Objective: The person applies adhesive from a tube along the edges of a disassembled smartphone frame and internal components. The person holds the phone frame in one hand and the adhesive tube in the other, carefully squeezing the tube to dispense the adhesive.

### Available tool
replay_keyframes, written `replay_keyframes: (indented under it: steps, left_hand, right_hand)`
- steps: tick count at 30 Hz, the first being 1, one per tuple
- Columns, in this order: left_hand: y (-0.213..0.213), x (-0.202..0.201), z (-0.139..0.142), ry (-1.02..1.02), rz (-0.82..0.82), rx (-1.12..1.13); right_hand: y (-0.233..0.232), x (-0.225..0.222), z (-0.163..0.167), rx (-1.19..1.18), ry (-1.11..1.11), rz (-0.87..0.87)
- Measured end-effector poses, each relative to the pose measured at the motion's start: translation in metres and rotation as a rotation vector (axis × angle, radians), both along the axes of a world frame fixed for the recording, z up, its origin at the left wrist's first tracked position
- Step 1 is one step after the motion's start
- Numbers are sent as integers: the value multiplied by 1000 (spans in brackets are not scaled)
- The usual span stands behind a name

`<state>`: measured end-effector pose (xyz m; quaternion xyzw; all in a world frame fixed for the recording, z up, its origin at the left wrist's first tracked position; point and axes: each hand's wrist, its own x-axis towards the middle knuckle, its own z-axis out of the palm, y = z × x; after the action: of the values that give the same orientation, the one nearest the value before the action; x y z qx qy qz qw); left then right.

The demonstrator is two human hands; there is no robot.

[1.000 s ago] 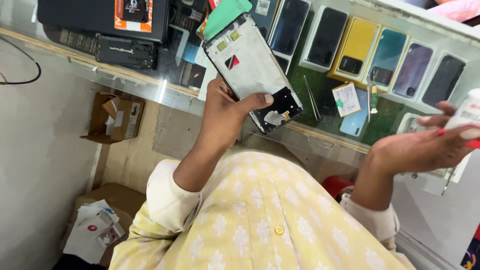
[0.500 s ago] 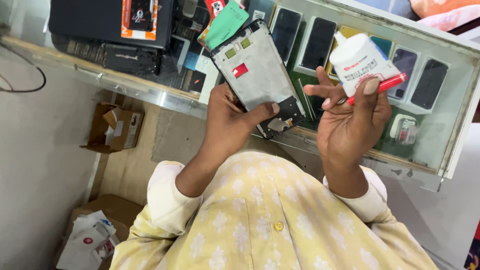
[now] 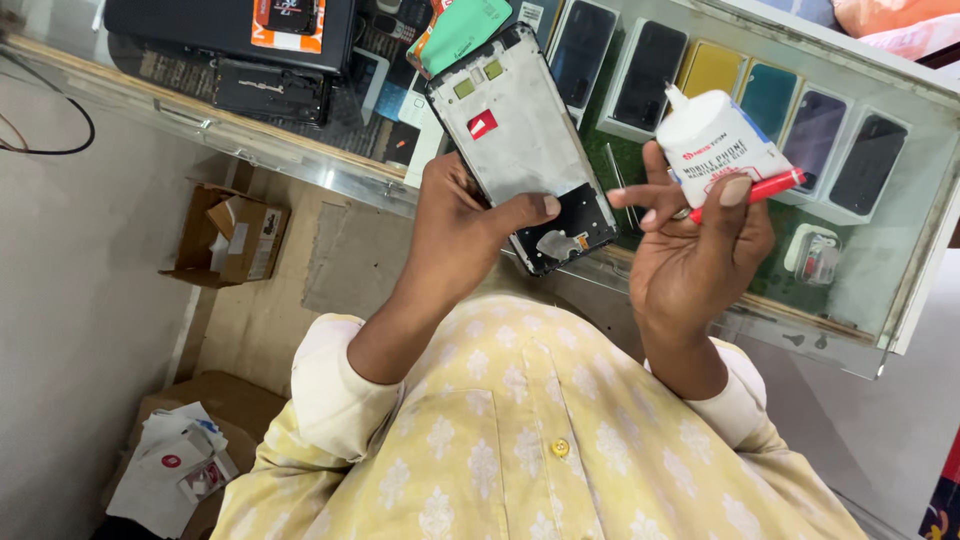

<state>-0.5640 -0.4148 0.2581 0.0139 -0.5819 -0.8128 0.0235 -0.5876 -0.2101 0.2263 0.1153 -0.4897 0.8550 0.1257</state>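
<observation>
My left hand (image 3: 462, 222) grips a phone frame (image 3: 520, 140), a grey metal panel with a small red sticker and a black lower end, held tilted above the glass counter. My right hand (image 3: 695, 250) holds a white glue bottle (image 3: 718, 140) with a pointed nozzle, and a red cap (image 3: 765, 188) is pinched under the thumb. The bottle sits just right of the phone frame, not touching it. Both hands are raised in front of my yellow patterned shirt.
A glass display counter (image 3: 880, 270) holds several phones in black, yellow, teal and purple. A green phone case (image 3: 465, 30) and dark devices lie at the top left. Open cardboard boxes (image 3: 228, 235) and papers (image 3: 175, 470) sit on the floor at left.
My right hand came in from the far right with the glue bottle and now holds it upright next to the phone frame. The left hand stayed almost still.
</observation>
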Motion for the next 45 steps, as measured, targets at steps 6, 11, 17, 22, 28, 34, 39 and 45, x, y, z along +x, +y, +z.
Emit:
replay_keyframes:
  steps: [6, 11, 17, 22, 28, 34, 39, 45]
  left_hand:
    - [1, 0, -5, 11, 35, 41]
    - [-3, -1, -19, -30, 81, 83]
    - [-12, -6, -58, -75, 171, 153]
    - [-21, -16, -107, -132, 265, 84]
    - [-27, -23, -169, -202, 368, -22]
    - [-28, -33, -210, -395, 407, -90]
    - [-24, -43, -225, -482, 397, -65]
    - [-22, -54, -231, -455, 330, -52]
  right_hand:
    - [23, 3, -6, -131, -50, -67]
    - [41, 3, -22, -158, -115, -133]
    - [37, 10, -59, -158, -260, -75]
    - [34, 10, -85, -235, -534, 235]
    - [22, 9, -132, -264, -604, 350]
    - [3, 12, -185, -19, -552, 149]
    - [5, 21, -213, 290, -476, 73]
    - [6, 17, -218, 515, -370, 25]
